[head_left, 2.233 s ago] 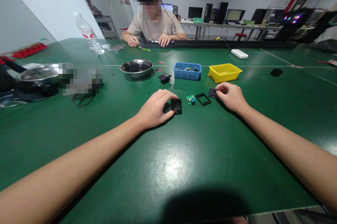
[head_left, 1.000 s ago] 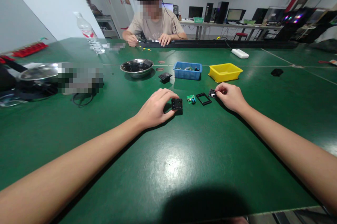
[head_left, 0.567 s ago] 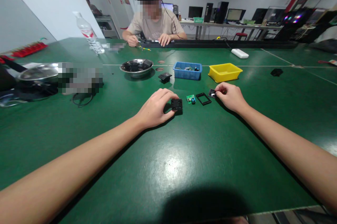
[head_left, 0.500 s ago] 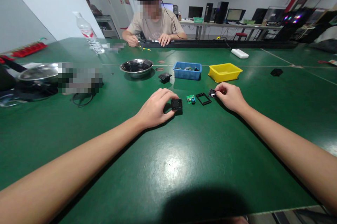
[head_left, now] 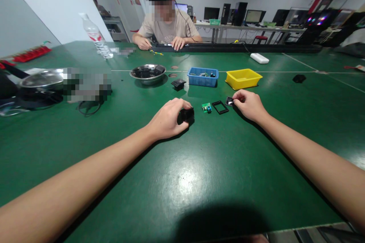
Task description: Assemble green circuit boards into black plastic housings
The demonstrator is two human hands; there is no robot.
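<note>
My left hand grips a small black plastic housing on the green table, tilting it up on edge. My right hand pinches a small black square part that rests on the table. Between the two hands lie a small green circuit board and a thin black rectangular frame, both loose on the table.
Beyond the parts stand a blue bin, a yellow bin, a steel bowl and another black part. A person sits across the table. A water bottle and a pot lid are at left.
My left hand has tipped the black housing up and drawn it slightly toward the palm. My right hand stays on the black square part.
</note>
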